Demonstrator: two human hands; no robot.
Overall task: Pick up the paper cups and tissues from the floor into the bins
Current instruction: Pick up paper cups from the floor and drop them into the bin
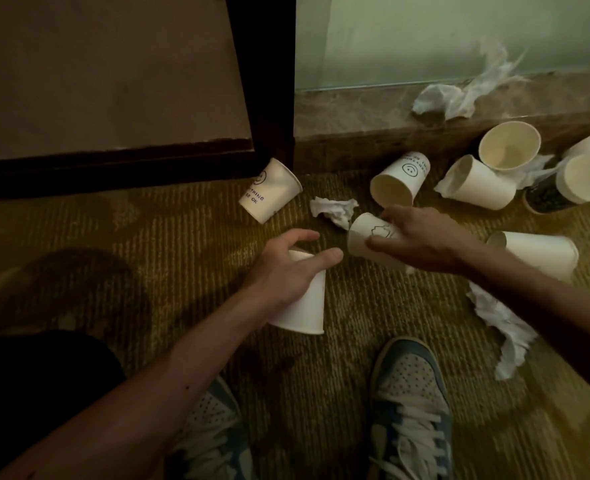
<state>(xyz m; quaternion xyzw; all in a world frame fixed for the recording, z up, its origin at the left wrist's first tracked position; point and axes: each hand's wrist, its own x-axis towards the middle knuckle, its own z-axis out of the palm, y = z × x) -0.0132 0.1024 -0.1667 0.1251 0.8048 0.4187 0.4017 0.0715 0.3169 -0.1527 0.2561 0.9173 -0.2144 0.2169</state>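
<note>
Head view: gripping a paper cup [304, 299] in the left hand [283, 271], mouth toward the shoes [411, 393], and clamping a second cup [363, 237] sideways in the right hand [421, 237]. Just beyond both, nearer the right, a crumpled tissue [335, 209]; no bins in sight.

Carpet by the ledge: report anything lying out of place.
Litter everywhere: a printed cup tipped by the dark frame, more cups toppled to the right, crumpled tissue between, another tissue on the stone ledge. No spill visible.
</note>
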